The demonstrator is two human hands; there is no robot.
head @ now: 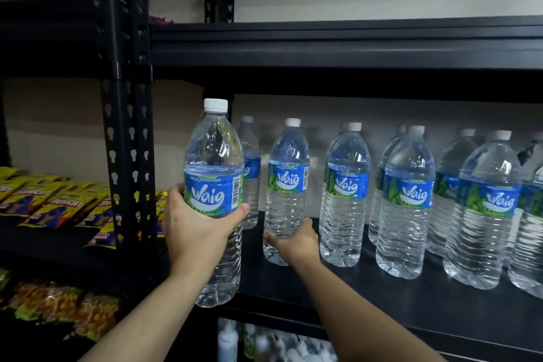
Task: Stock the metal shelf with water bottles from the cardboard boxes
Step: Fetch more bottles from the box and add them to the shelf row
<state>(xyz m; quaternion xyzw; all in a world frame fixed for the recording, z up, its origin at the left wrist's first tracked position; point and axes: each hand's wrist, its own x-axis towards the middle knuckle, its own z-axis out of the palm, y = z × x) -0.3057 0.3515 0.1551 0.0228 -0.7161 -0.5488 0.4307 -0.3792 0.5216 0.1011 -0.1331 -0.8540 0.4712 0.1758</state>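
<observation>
Centre left of the frame: your left hand (202, 223) wraps around the label band of a full, capped bottle (216, 156). You carry it upright just in front of the shelf (352, 300) edge, presumably so that it goes straight down on its base. Centre: your right hand (296, 241) grasps the lower body of a second bottle (288, 185) standing on the shelf, apparently seating it at the left end of the row (411, 200) that fills the right half. Bare shelf between your hands likely marks the next slot. Snack packs (58, 203) lie at far left.
</observation>
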